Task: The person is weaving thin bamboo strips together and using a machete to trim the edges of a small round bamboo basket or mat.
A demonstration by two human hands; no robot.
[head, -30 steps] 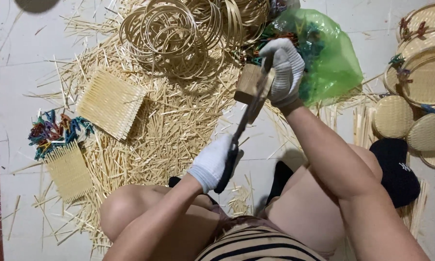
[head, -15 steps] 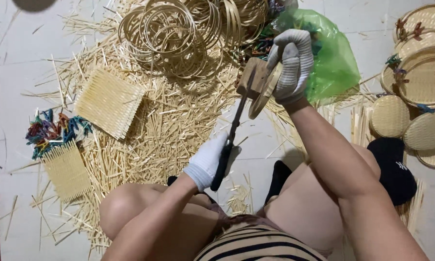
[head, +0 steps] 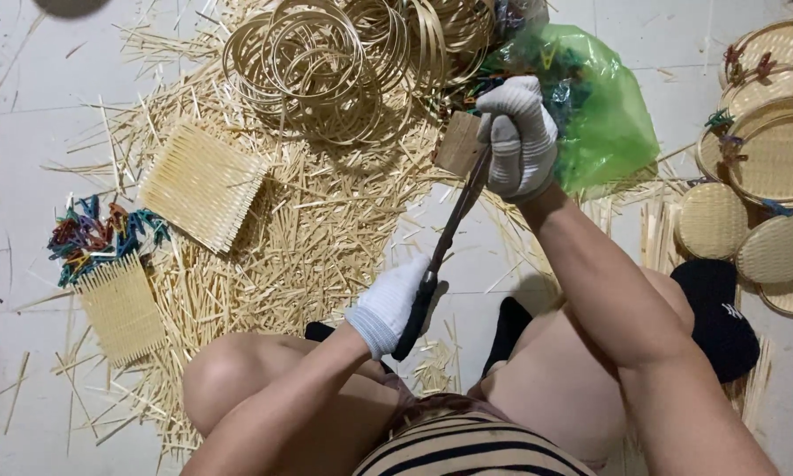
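Block shifted left; knife apparently beneath right hand grip.

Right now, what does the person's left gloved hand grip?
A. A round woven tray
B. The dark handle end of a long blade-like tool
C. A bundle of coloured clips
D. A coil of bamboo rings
B: the left hand wraps the dark handle of the long tool, whose far end meets the small wooden block by the right hand.
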